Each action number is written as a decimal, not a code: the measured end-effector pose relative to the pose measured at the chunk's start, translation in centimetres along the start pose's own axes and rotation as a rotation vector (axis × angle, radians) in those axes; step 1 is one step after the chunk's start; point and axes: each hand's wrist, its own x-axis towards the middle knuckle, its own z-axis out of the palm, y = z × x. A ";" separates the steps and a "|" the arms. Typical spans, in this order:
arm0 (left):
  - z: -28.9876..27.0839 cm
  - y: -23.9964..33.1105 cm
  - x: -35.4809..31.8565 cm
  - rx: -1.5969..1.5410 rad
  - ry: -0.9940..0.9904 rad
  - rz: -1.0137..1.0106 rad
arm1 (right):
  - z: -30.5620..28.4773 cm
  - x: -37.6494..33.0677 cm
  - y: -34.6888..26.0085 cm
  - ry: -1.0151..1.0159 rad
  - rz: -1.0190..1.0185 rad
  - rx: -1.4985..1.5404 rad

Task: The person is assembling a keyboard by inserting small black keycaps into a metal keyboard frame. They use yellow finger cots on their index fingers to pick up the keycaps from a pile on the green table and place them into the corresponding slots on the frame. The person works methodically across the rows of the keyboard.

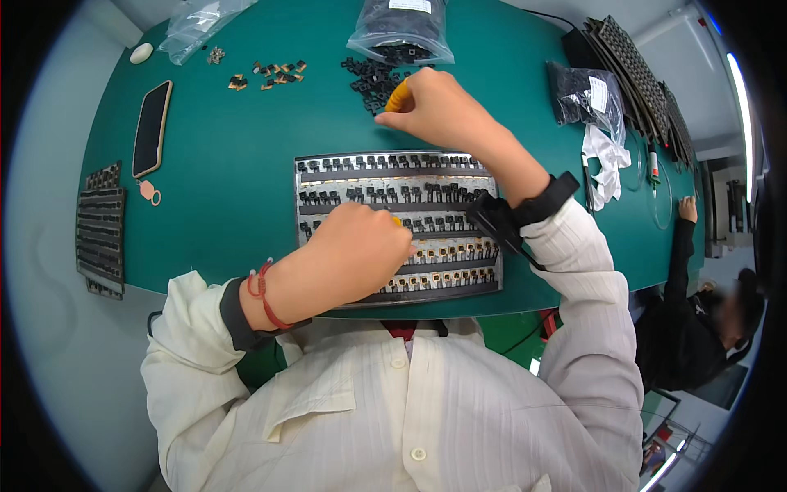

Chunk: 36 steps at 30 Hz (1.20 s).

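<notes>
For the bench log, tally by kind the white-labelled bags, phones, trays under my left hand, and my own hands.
Own hands (left hand, right hand): 2
Tray under left hand: 1
White-labelled bags: 2
Phone: 1
Total: 6

We see a pale wall [49, 164] left of the green table [221, 148], a lit strip light [740, 123] beyond its right side, and green floor [510, 334] below its near edge.

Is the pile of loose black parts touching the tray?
Apart: the head view shows green tabletop between the loose black parts and the tray's far edge.
</notes>
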 end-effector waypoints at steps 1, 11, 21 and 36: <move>-0.5 -0.1 0.2 -0.013 -0.039 -0.018 | 0.5 0.7 -0.3 0.010 0.010 -0.014; -4.1 -8.4 2.2 -0.202 0.327 -0.228 | 0.8 -0.5 -0.2 0.014 -0.081 0.012; -2.3 -11.5 6.5 -0.044 0.504 -0.303 | -0.8 -2.1 0.7 0.041 0.018 0.014; -4.9 -7.4 -0.2 -0.192 0.330 -0.307 | 1.4 -1.1 0.0 0.040 -0.058 0.043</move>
